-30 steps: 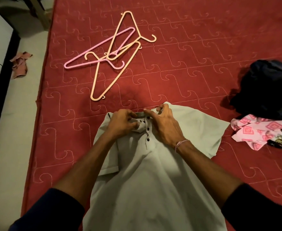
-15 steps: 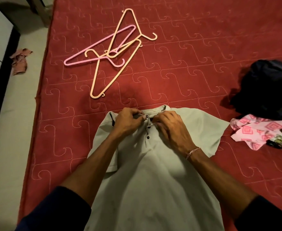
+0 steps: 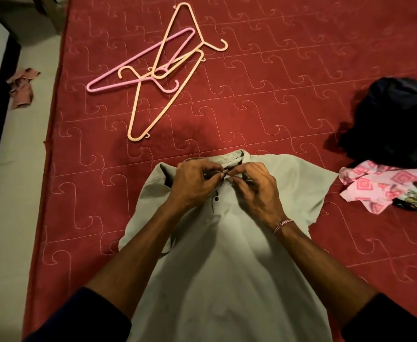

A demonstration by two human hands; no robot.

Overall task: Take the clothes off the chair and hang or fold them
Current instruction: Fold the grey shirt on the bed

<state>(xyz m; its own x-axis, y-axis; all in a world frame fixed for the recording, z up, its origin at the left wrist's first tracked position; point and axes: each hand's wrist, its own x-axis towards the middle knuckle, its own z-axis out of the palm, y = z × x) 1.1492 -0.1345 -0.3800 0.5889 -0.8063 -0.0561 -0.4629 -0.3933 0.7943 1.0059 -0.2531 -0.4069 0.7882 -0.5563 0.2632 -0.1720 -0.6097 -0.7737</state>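
Note:
A pale grey polo shirt (image 3: 227, 267) lies front-up on the red quilted bed (image 3: 276, 99), collar away from me. My left hand (image 3: 192, 186) pinches the left side of the collar placket and my right hand (image 3: 254, 191) pinches the right side; the fingertips meet at the top button. One dark button shows below them on the placket. The shirt's lower part runs under my forearms to the bottom edge of the view.
Three plastic hangers (image 3: 160, 70), one pink and two peach, lie tangled further up the bed. A dark garment heap (image 3: 395, 124) and a pink patterned cloth (image 3: 385, 188) sit at the right. A crumpled rag (image 3: 21, 87) lies on the floor at the left.
Both hands have drawn closer together at the top of the placket, fingertips now meeting over the top button. The collar has been pulled flatter and the shirt sits slightly lower on the bed.

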